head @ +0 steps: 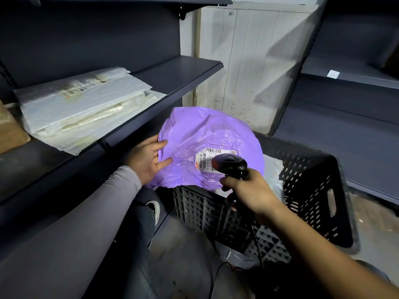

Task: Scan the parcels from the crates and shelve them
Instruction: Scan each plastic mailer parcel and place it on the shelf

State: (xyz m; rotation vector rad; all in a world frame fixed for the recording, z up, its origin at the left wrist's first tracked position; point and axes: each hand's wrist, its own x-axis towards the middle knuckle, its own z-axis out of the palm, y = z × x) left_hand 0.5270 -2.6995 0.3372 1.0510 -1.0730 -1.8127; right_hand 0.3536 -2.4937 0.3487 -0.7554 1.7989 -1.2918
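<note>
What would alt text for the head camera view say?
A person's left hand holds a purple parcel over a black crate while the right hand aims a barcode scanner at its label. White parcels lie on a dark shelf.

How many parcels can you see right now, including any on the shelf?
At least 3: a purple plastic mailer bag held over the black plastic crate, a clear plastic-wrapped white parcel on the dark shelf, and a pale bag inside the crate. More may be hidden.
</note>
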